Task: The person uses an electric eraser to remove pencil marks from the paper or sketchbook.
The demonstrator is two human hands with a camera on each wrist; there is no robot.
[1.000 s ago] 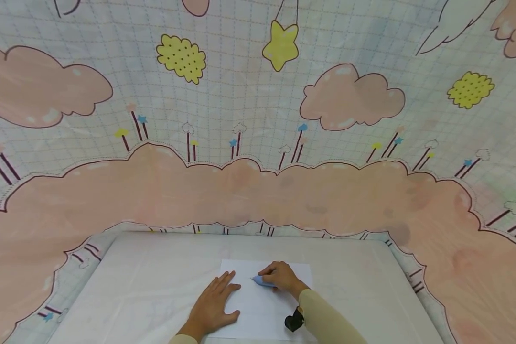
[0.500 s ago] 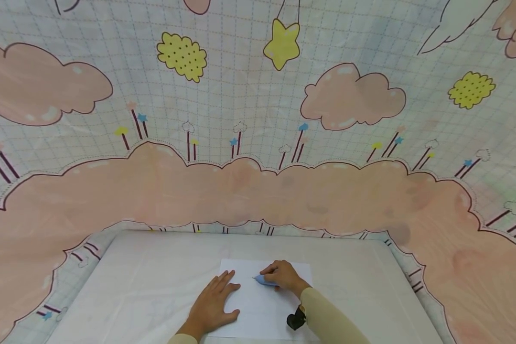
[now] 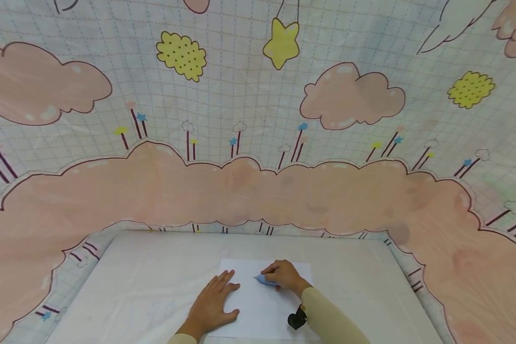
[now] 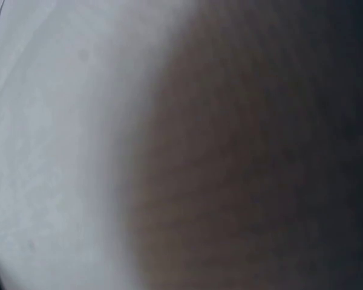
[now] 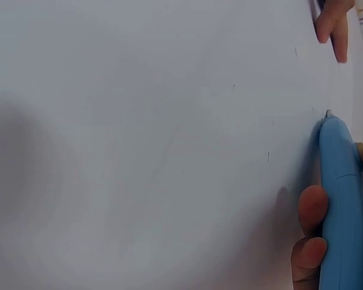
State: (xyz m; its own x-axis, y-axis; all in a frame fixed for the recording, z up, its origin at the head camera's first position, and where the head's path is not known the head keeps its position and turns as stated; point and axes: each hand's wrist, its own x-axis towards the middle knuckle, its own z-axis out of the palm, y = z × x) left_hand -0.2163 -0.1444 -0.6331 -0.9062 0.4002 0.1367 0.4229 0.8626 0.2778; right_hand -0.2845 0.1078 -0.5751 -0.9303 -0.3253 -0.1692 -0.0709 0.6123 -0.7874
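Observation:
A white sheet of paper (image 3: 255,315) lies on the white-covered table. My left hand (image 3: 212,303) rests on the sheet's left side, fingers spread and thumb apart. My right hand (image 3: 285,277) grips a light-blue, pen-shaped tool (image 3: 265,280), its narrow tip pointing left near the paper's upper middle. In the right wrist view the blue tool (image 5: 342,199) has a smooth rounded body, a seam and a tiny tip at the sheet; its exact kind is unclear. Several short dark marks show on the paper there. Blurred skin (image 4: 199,157) fills much of the left wrist view.
The white tabletop (image 3: 146,272) spreads around the paper on both sides. Behind it hangs a patterned cloth (image 3: 241,196) with clouds and stars. A black heart-shaped piece (image 3: 297,319) sits at my right wrist.
My right hand and the blue tool have shifted slightly to the right across the paper. A faint line shows left of the tip. The left hand stays in place.

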